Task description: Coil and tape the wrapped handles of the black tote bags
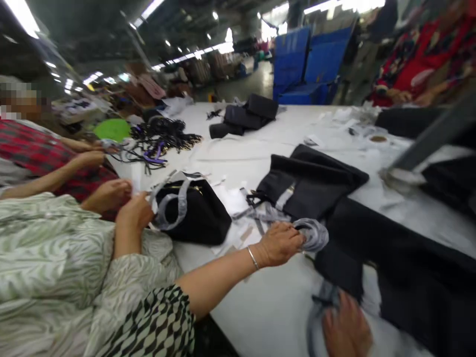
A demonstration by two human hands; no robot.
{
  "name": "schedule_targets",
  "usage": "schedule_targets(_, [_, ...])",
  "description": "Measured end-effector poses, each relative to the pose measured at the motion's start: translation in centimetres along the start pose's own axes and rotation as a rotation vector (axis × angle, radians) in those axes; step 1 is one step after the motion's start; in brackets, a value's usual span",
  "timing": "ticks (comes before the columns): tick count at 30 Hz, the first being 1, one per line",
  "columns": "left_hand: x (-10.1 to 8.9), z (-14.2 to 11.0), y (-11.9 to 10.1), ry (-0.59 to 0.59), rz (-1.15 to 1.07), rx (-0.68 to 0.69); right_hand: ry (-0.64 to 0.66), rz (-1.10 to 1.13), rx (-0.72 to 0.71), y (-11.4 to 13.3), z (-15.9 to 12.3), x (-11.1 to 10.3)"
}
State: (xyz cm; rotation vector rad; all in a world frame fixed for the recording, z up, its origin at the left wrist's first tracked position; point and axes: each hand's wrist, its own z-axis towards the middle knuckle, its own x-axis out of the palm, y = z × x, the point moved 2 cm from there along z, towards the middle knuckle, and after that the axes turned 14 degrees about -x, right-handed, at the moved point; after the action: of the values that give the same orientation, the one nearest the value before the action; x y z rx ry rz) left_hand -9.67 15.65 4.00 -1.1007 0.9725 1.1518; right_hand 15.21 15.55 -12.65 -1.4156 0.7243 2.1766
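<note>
My left hand (280, 244), with a thin silver bracelet at the wrist, is closed on a coil of greyish translucent plastic (317, 235). The coil is held above the white table, at the near edge of a black bag (312, 186) lying flat. Low in the view, my right hand (346, 325) is blurred beside a grey plastic-wrapped strap (314, 322); its grip is unclear. A black panel (416, 267), also part of a bag or fabric, spreads to the right of both hands. Black straps and plastic scraps (269, 213) lie beyond my left hand.
A co-worker's hands (136, 210) are close on my left, near an upright black handbag (201, 213) with plastic-wrapped handles. Dark cords (163, 134) and folded black pieces (247, 116) lie farther back. A metal post (427, 129) rises at the right.
</note>
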Motion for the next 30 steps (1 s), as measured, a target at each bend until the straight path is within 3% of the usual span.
schedule_targets(1, [0.1,-1.0,-2.0,0.041,-0.025,0.046,-0.080,0.006,0.207,0.2,-0.8,-0.8])
schedule_targets(2, [0.3,-1.8,-3.7,0.074,-0.051,0.082,-0.082,0.085,0.282,0.4,-1.3,-1.3])
schedule_targets(4, [0.9,-3.0,-6.5,0.108,-0.101,0.138,-0.099,0.284,0.273,0.2,-1.9,-2.6])
schedule_targets(7, [2.2,-4.4,-10.2,0.122,-0.151,0.233,-0.116,0.395,0.333,-1.2,-4.0,-5.7])
schedule_targets(11, [4.2,-6.4,-14.6,0.176,-0.146,0.406,-0.112,0.407,0.421,-2.4,-9.3,-10.8])
schedule_targets(13, [5.8,-7.4,-15.9,0.208,-0.130,0.478,-0.107,0.414,0.445,-2.6,-12.3,-12.2])
schedule_targets(17, [9.7,-9.2,-16.5,0.279,-0.116,0.502,-0.055,0.434,0.481,-2.5,-16.4,-12.5])
schedule_targets(20, [11.3,-9.9,-15.8,0.346,-0.147,0.422,-0.028,0.450,0.483,-2.3,-17.0,-12.1])
schedule_targets(26, [9.6,-10.7,-14.2,0.517,-0.212,0.447,-0.036,0.506,0.460,-2.7,-14.5,-11.0])
schedule_targets(30, [8.5,-12.2,-14.4,0.511,-0.143,0.455,-0.008,0.628,0.580,-3.2,-13.5,-9.5])
